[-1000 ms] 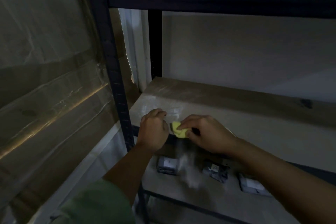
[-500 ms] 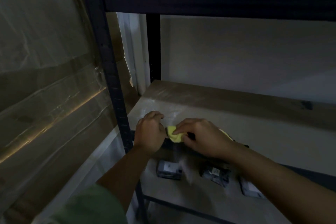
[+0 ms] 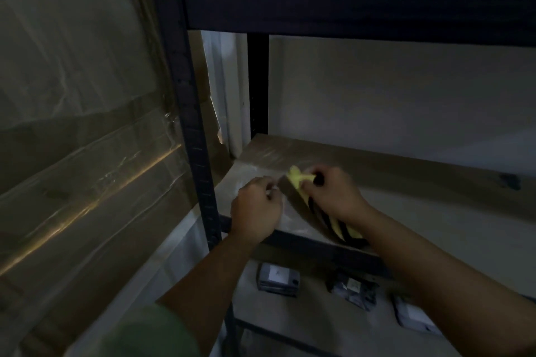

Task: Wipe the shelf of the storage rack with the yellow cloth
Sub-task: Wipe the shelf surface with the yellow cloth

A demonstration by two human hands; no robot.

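The yellow cloth (image 3: 296, 178) has black stripes and lies stretched over the front left part of the pale shelf board (image 3: 435, 220) of the dark metal storage rack (image 3: 191, 130). My right hand (image 3: 333, 194) is shut on the cloth's upper end; the striped lower part runs under my wrist toward the shelf's front edge. My left hand (image 3: 256, 209) sits just left of the cloth with fingers curled. Whether it pinches a corner of the cloth is unclear.
A dark crossbeam (image 3: 348, 0) of the upper shelf hangs overhead. On the lower shelf lie a few small grey packets (image 3: 277, 280), (image 3: 352, 288), (image 3: 412, 316). A plastic-wrapped cardboard box (image 3: 81, 124) stands left of the rack. A dark mark (image 3: 509, 181) shows far right.
Both hands moved up and further onto the shelf. The cloth went from a small bunch between the hands to a longer stretched strip under my right hand.
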